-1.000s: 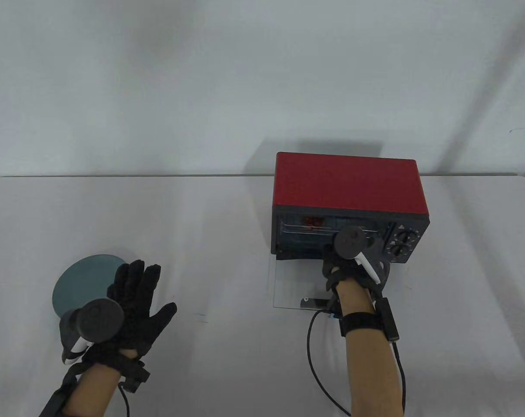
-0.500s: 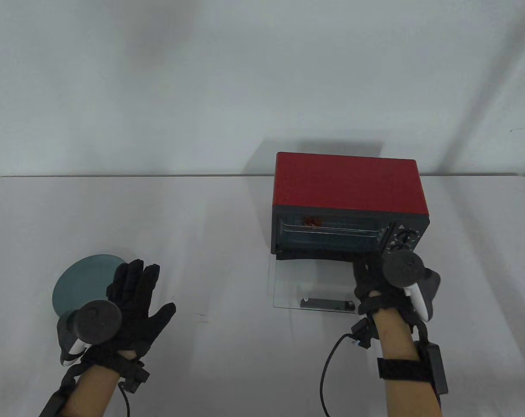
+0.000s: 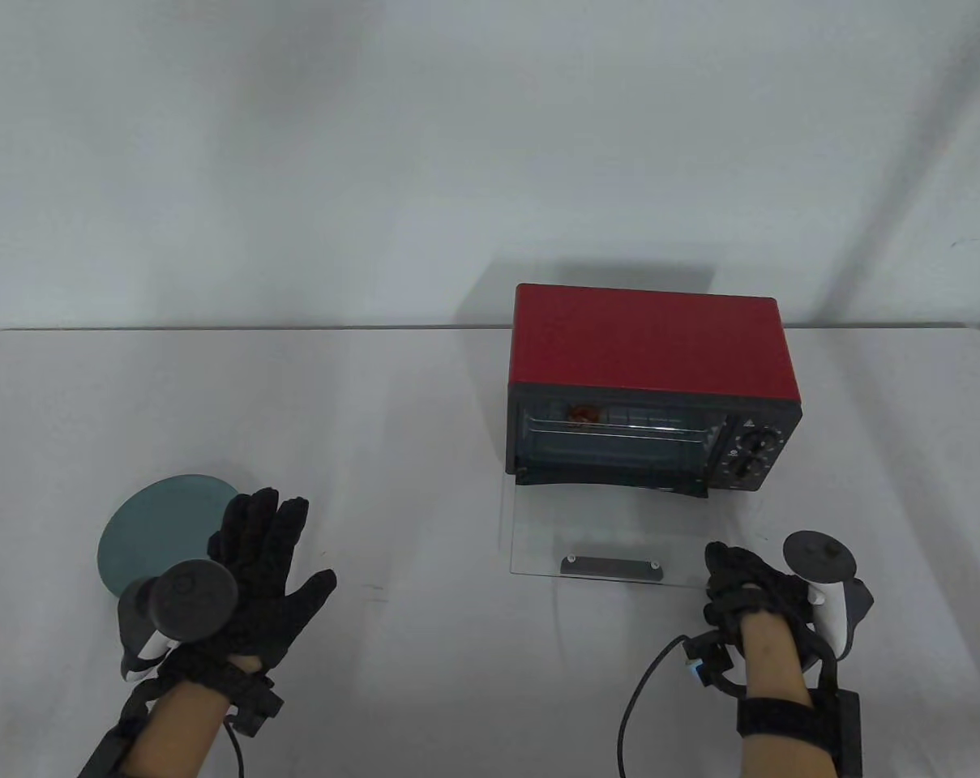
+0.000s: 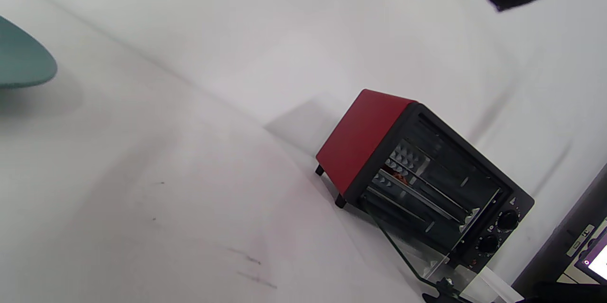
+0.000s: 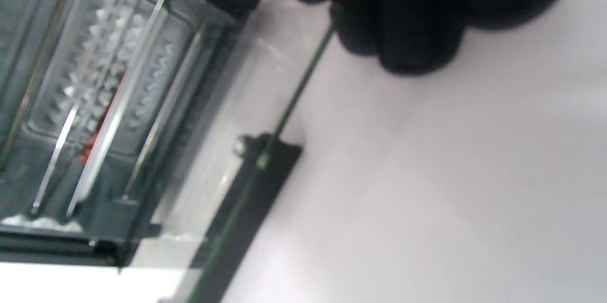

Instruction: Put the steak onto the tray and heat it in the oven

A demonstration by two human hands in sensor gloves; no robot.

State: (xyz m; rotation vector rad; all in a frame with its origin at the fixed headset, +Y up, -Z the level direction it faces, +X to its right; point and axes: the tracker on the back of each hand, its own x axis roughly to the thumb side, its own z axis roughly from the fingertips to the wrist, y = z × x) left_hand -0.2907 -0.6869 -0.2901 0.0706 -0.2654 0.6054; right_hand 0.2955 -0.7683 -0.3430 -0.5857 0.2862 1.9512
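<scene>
Table view: reddish steak [image 3: 580, 415] is lying inside the red oven [image 3: 652, 381], beyond curled, empty right hand [image 3: 749, 587]; flat left hand [image 3: 258, 567] is resting far away

The oven [image 3: 652, 344] has a bright red top and side, with a black front frame and black control panel carrying two black knobs [image 3: 754, 452] with small white markings. Inside the oven, silver wire racks and a tray [image 5: 95, 85] with a shiny embossed diamond pattern show, and a reddish-brown steak [image 3: 580, 414] lies on it. In front of the oven, the door [image 3: 599, 535] is clear glass with a green-tinted edge and a black handle [image 3: 611, 569]. Left of the oven, the plate [image 3: 165, 527] is a plain dull teal. The bench [image 3: 425, 486] is pale grey-white with a few faint dark scuffs. Both gloves [image 3: 258, 567] are black, and each tracker [image 3: 822, 567] is dark grey with a white grip.
</scene>
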